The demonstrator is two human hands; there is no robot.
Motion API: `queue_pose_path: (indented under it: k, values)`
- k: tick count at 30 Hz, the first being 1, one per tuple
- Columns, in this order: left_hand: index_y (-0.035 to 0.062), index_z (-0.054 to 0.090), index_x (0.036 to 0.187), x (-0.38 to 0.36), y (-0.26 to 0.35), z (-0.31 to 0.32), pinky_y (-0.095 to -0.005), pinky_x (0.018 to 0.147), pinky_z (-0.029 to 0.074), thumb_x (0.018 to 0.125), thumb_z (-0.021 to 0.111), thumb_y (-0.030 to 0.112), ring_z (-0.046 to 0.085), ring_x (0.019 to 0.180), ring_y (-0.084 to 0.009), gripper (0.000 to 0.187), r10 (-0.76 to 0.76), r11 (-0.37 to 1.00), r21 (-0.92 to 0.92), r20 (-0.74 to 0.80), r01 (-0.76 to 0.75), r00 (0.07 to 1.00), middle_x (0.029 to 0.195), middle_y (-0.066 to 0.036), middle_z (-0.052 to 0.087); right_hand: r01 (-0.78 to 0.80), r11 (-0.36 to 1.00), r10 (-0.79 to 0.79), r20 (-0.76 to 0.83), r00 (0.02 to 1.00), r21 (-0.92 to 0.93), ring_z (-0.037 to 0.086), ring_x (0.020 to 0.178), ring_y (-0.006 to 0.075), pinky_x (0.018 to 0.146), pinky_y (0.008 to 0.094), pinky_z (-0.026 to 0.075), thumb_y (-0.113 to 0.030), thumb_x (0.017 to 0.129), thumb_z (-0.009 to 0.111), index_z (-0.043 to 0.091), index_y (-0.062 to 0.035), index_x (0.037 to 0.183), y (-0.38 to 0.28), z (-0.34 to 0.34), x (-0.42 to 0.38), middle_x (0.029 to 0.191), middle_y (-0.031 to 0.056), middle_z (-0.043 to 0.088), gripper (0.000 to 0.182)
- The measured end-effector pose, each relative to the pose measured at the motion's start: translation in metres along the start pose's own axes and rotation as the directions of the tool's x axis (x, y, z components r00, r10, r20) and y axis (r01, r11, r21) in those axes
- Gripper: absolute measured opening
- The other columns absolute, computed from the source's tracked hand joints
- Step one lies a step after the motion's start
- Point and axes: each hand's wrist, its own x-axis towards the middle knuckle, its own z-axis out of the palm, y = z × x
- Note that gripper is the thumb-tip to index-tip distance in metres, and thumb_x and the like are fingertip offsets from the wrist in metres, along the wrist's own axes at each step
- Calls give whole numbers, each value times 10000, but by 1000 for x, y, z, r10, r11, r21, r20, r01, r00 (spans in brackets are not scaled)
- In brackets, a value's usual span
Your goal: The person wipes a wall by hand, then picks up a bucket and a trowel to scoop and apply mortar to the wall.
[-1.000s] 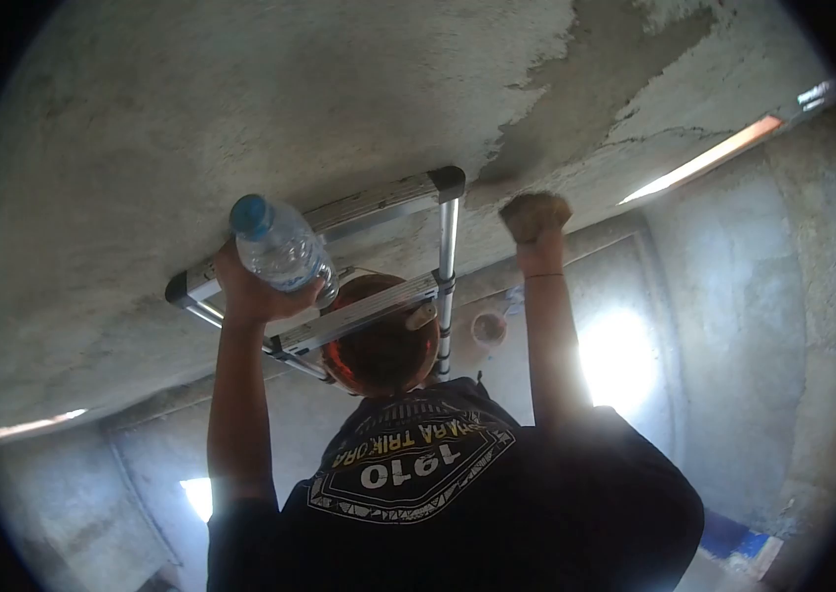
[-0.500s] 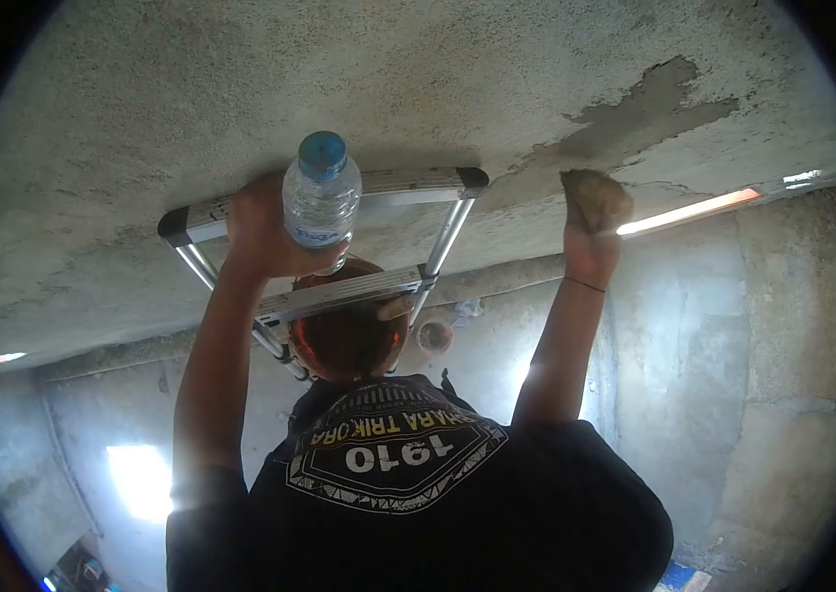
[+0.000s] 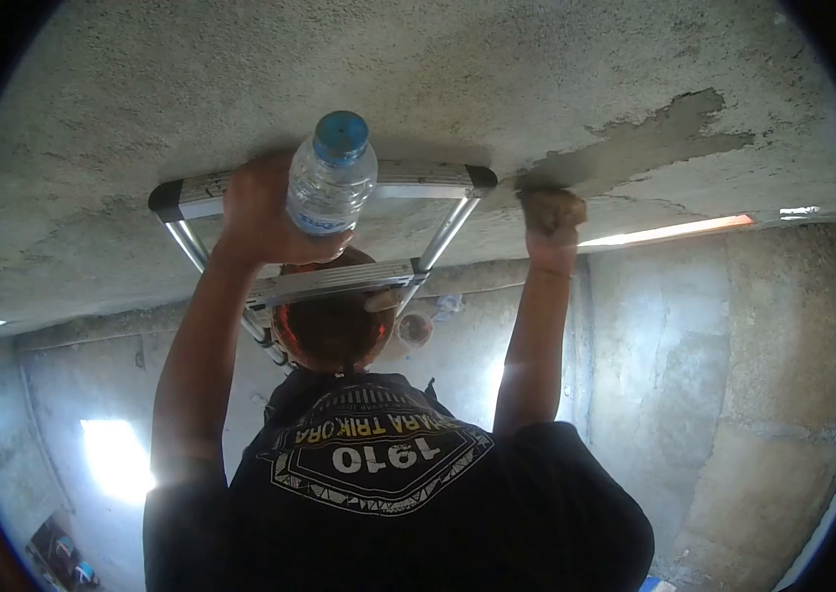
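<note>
My left hand (image 3: 258, 212) is closed around a clear plastic water bottle (image 3: 334, 183) with a blue cap, in front of the top step of an aluminium ladder (image 3: 423, 180). The bottle is upright, cap toward the wall. My right hand (image 3: 551, 242) is closed on a dirty tan sponge-like piece (image 3: 553, 209), its fingers mostly hidden behind it. That piece touches the rough grey wall (image 3: 418, 79) at the lower end of a darker, smooth damp patch (image 3: 635, 148). Behind the ladder's lower step (image 3: 339, 283) sits a dark, shiny round thing (image 3: 334, 335) with orange glints.
A round bucket-like container (image 3: 415, 331) stands far below, beside a pale crumpled thing (image 3: 449, 305). A bright light patch (image 3: 117, 459) shows at lower left. Small bluish objects (image 3: 82, 570) lie near the bottom left corner. My black shirt (image 3: 388, 523) fills the lower middle.
My right hand has moved left along the wall with the sponge-like piece, closer to the ladder. The bottle sits slightly higher and further right against the ladder, still in my left hand. The view has shifted a little.
</note>
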Motion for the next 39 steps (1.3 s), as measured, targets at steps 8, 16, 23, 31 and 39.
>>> queue_pose_path:
  k: [8, 16, 23, 31, 39]
  values:
    - [122, 673, 1006, 2, 2, -1, -401, 681, 579, 470, 845, 450, 709, 740, -259, 652, -25, 996, 81, 37, 22, 999, 855, -78, 710, -250, 966, 240, -118, 964, -72, 582, 1042, 405, 960, 592, 471, -313, 981, 382, 540, 23, 1184, 72, -114, 78, 1117, 217, 602, 423]
    - [126, 678, 987, 1, 2, -1, -384, 666, 584, 470, 846, 442, 713, 733, -249, 629, -18, 1000, 17, 14, 17, 1000, 851, -72, 716, -259, 856, 57, 417, 907, 447, 534, 1167, 351, 1041, 496, 450, -194, 1027, 390, 525, -44, 1245, 15, -64, 20, 1270, 166, 547, 297]
    - [117, 680, 981, 1, 6, 0, -371, 654, 592, 483, 845, 425, 715, 712, -236, 608, 62, 995, 75, -23, -60, 998, 832, -80, 717, -147, 972, 187, -221, 957, 186, 534, 1169, 368, 1030, 525, 450, -203, 1032, 381, 471, -25, 1296, 73, -90, 17, 1311, 204, 513, 331]
    - [123, 663, 1023, 0, 3, -2, -366, 676, 597, 488, 839, 419, 718, 735, -239, 636, 97, 987, 131, -30, -93, 995, 857, -77, 716, -232, 973, 233, -68, 970, 22, 605, 891, 294, 790, 486, 538, -385, 1013, 376, 565, 18, 1103, 68, -35, 10, 1031, 197, 632, 454]
    - [114, 656, 1040, 1, 9, -3, -368, 739, 592, 486, 858, 375, 718, 769, -250, 645, 78, 992, 105, -71, -71, 994, 878, -76, 715, -400, 833, 197, 470, 861, 383, 385, 1341, 309, 1154, 522, 275, -253, 1032, 389, 347, -73, 1427, 2, 22, -115, 1430, 158, 404, 436]
